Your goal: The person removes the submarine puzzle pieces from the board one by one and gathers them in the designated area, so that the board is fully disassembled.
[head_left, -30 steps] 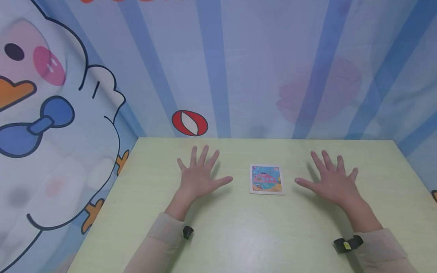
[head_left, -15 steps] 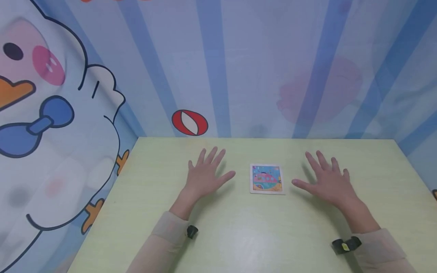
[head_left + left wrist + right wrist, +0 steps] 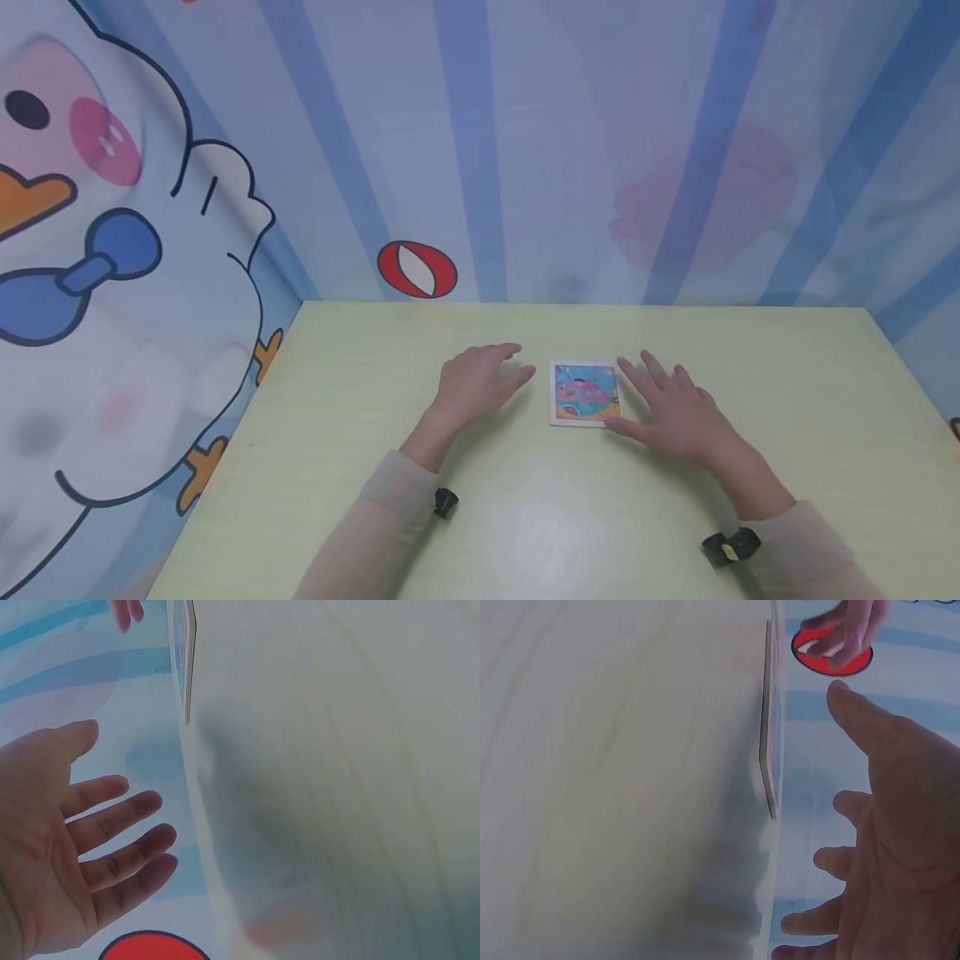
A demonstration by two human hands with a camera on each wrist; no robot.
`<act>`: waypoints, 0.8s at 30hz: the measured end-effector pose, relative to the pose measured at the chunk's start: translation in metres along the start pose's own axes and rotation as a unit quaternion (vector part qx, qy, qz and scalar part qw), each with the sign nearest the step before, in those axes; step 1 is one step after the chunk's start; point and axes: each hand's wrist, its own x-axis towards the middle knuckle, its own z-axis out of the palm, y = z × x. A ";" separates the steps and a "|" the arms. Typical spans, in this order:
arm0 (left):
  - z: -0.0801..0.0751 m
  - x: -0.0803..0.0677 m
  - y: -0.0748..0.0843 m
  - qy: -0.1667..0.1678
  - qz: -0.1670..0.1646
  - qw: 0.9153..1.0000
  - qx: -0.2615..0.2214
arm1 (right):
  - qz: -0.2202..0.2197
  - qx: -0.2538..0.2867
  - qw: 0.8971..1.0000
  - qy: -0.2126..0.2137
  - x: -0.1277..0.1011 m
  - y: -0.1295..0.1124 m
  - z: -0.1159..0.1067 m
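A small square picture board (image 3: 583, 393) with a white border lies flat on the pale wooden table (image 3: 525, 508); its print is a pink submarine in blue water. Both wrist views catch the board (image 3: 770, 735) edge-on, as a thin slab. My left hand (image 3: 472, 385) hovers left of it, fingers loosely bent, with a gap to the board and nothing held. From the right, my right hand (image 3: 675, 417) reaches in, fingers spread; thumb and index fingertips are right at the board's right edge. In the left wrist view the left palm (image 3: 37, 855) shows bare.
A blue striped cloth backdrop (image 3: 555, 150) stands along the table's back edge, printed with a red and white ball (image 3: 417, 270). To the left a big white cartoon bird (image 3: 172, 350) covers the cloth. Dark bands (image 3: 731, 547) sit at both wrists.
Both hands have moved inward toward the board, the right one up to its right edge. The left hand's spread fingers have drawn together and bent. The board has stayed in place.
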 end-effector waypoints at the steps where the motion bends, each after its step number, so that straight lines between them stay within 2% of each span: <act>1: 0.002 0.002 0.002 -0.002 0.002 1.000 0.000 | -0.004 -0.002 1.000 -0.003 0.001 -0.003 0.002; 8: 0.017 0.021 0.014 -0.027 0.013 1.000 0.003 | -0.037 -0.005 0.999 -0.021 0.008 -0.026 0.009; 13: 0.026 0.033 0.019 -0.041 0.025 0.999 0.007 | -0.044 -0.010 0.998 -0.037 0.011 -0.038 0.014; 17: 0.029 0.037 0.023 -0.048 0.027 0.999 -0.001 | -0.052 -0.024 0.998 -0.037 0.013 -0.045 0.018; 24: 0.035 0.040 0.027 -0.060 0.036 0.997 0.017 | -0.061 -0.060 0.996 -0.036 0.014 -0.054 0.024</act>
